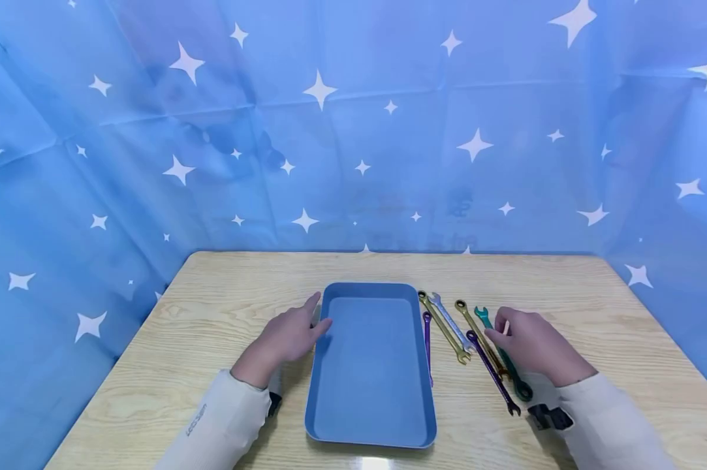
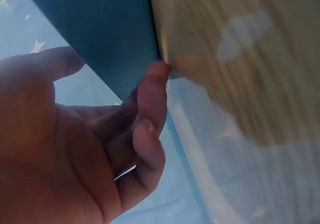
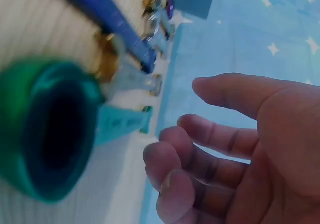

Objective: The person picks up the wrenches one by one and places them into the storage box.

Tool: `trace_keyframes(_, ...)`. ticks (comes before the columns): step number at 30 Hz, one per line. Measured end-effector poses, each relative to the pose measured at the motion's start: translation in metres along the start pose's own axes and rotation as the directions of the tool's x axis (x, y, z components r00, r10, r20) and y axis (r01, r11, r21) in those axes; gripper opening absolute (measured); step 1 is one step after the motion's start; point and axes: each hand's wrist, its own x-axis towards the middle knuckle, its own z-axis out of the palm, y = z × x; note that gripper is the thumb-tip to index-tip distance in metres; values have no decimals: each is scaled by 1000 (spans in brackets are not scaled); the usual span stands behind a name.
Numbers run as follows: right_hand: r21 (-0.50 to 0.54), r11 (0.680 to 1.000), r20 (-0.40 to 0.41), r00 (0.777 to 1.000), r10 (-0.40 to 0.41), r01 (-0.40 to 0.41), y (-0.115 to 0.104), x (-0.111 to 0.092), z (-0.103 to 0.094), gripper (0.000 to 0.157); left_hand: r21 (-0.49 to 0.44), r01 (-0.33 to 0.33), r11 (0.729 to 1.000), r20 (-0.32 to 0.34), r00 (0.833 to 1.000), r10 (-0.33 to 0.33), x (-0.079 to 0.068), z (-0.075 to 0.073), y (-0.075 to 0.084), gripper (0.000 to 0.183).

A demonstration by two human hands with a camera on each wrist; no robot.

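Note:
A shallow blue tray (image 1: 371,372) lies lengthwise in the middle of the wooden table. At its left side is my left hand (image 1: 288,333), thumb over the rim and index finger stretched along the outer wall; in the left wrist view the other fingers bend loosely beside the tray wall (image 2: 110,34). My right hand (image 1: 526,343) hovers over the green wrench (image 1: 513,373), thumb apart from loosely bent fingers, nothing between them. The green wrench's ring end (image 3: 20,129) looms close in the right wrist view. Left of it lie a dark purple wrench (image 1: 494,373) and a gold wrench (image 1: 476,330).
Nearer the tray are a second gold wrench (image 1: 444,330), a silver wrench (image 1: 451,322) and a slim purple wrench (image 1: 427,346) along the tray's right wall. A blue star-printed curtain (image 1: 353,130) hangs behind the table (image 1: 224,287) and down both sides.

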Motion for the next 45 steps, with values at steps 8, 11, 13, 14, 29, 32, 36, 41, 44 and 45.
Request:
trace_keyframes(8,68,995,149,987,60,-71,13,0,3,20,-174,-7,985,110,994,27,0,2,-2,73)
trace_keyframes(11,85,993,180,981,71,-87,17,1,5,23,-186,-14,982,119,992,36,0,2,-4,72)
trace_keyframes(13,94,991,196,978,74,-94,19,1,6,24,-199,-13,980,138,990,42,0,2,-5,72)
trace_keyframes(14,102,990,205,976,73,-96,20,1,6,25,-206,-15,978,145,988,46,0,2,-6,72)
trace_keyframes(29,70,998,239,971,-16,-1,26,2,9,30,-293,-60,954,161,981,111,4,7,-10,68)
trace_keyframes(32,75,997,240,970,-26,9,26,3,8,30,-296,-62,953,160,981,113,4,6,-10,68)
trace_keyframes(36,104,995,265,964,-27,-1,28,3,7,30,-294,-74,953,165,978,128,4,5,-9,67)
trace_keyframes(41,132,991,282,959,-15,-23,28,5,3,30,-292,-94,952,185,971,152,4,2,-8,68)
trace_keyframes(44,137,990,289,957,-15,-26,28,5,3,30,-298,-88,951,200,968,152,4,1,-8,68)
trace_keyframes(45,139,990,292,956,-15,-27,28,6,3,31,-301,-87,950,202,968,152,4,1,-8,69)
